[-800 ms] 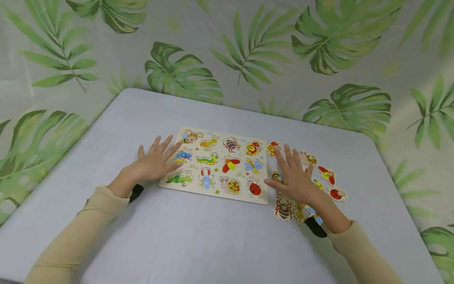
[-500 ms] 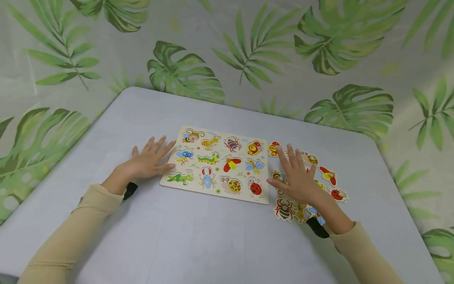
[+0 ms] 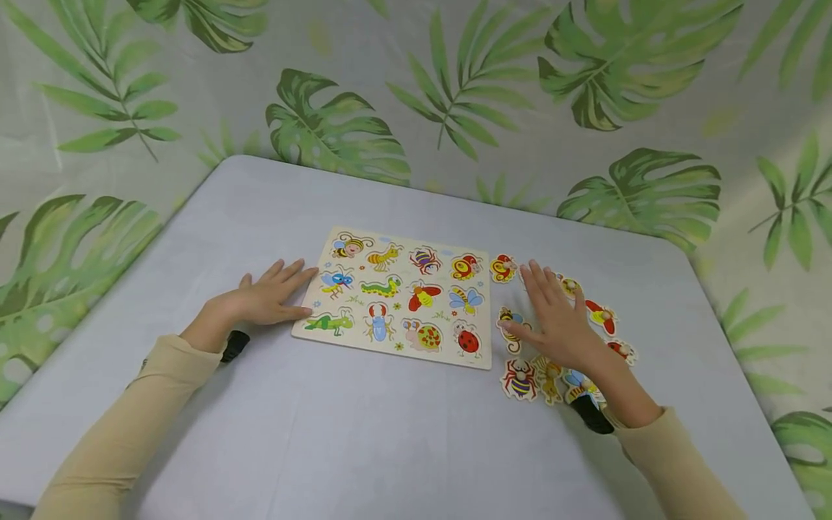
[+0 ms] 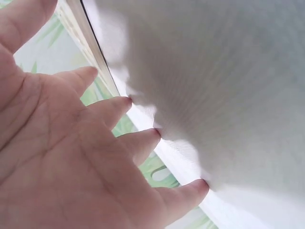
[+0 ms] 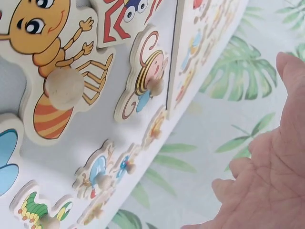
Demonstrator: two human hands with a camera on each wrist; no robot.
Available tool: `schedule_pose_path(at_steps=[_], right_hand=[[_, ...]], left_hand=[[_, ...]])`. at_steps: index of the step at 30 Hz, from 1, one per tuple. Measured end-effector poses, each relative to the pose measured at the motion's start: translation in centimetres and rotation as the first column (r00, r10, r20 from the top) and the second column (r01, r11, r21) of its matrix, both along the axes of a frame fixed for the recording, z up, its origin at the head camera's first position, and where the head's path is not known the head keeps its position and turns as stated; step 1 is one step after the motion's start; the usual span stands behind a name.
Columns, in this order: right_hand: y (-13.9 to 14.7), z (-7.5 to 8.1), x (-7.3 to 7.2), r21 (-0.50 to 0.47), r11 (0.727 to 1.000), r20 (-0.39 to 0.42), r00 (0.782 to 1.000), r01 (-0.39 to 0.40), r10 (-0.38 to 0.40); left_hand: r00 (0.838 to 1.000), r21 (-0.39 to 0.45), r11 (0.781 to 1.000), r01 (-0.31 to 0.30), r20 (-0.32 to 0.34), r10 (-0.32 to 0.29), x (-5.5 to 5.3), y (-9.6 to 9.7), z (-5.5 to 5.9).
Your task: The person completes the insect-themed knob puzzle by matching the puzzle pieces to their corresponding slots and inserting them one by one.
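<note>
A wooden insect puzzle board point(image 3: 403, 303) lies flat on the table, printed with rows of bugs. Beside its left edge, my left hand point(image 3: 263, 297) is spread with fingers apart; in the left wrist view its fingertips point(image 4: 202, 187) touch the white tablecloth. My right hand point(image 3: 562, 325) is spread over loose knobbed puzzle pieces to the right of the board, and holds nothing. Near it lie a bee piece point(image 3: 512, 328), a spider piece point(image 3: 520, 379), an ant piece point(image 5: 52, 86) and a ladybird piece point(image 3: 622, 352). The hand hides some pieces.
A red-winged beetle piece point(image 3: 601, 318) and a butterfly piece point(image 3: 503, 268) lie among the others. The white-covered table point(image 3: 364, 433) has a rounded far edge, and a leaf-patterned cloth point(image 3: 468, 94) hangs behind it.
My left hand has drawn back left, off the board's left side to beside it. My right hand has shifted slightly right, uncovering more of the bee piece.
</note>
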State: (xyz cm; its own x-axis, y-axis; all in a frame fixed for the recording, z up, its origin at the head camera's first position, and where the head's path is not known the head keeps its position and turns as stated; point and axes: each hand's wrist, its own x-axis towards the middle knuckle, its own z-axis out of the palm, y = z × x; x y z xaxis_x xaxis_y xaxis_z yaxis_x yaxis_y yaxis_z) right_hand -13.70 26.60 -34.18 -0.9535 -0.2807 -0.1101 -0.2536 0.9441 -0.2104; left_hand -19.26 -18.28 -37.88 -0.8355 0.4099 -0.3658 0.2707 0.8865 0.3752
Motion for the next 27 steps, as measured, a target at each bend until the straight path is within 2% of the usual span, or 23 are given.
schedule_pose_path(at_steps=[10, 19, 22, 27], right_hand=[[1.4, 0.2, 0.0, -0.004, 0.999, 0.035, 0.998, 0.048, -0.047], [2.1, 0.1, -0.5, -0.019, 1.0, 0.049, 0.999, 0.004, -0.003], [2.1, -0.1, -0.7, -0.013, 1.0, 0.014, 1.0, -0.014, 0.015], [2.0, -0.8, -1.1, -0.007, 0.999, -0.111, 0.992, -0.054, 0.053]], left_hand=[[1.0, 0.005, 1.0, 0.026, 0.009, -0.026, -0.2, -0.1, -0.1], [0.999, 0.02, 0.999, 0.031, 0.025, -0.031, -0.2, -0.4, 0.2], [0.999, 0.021, 0.999, 0.029, 0.023, -0.03, -0.2, -0.4, 0.2], [0.999, 0.016, 0.999, 0.031, 0.018, -0.031, -0.3, -0.4, 0.0]])
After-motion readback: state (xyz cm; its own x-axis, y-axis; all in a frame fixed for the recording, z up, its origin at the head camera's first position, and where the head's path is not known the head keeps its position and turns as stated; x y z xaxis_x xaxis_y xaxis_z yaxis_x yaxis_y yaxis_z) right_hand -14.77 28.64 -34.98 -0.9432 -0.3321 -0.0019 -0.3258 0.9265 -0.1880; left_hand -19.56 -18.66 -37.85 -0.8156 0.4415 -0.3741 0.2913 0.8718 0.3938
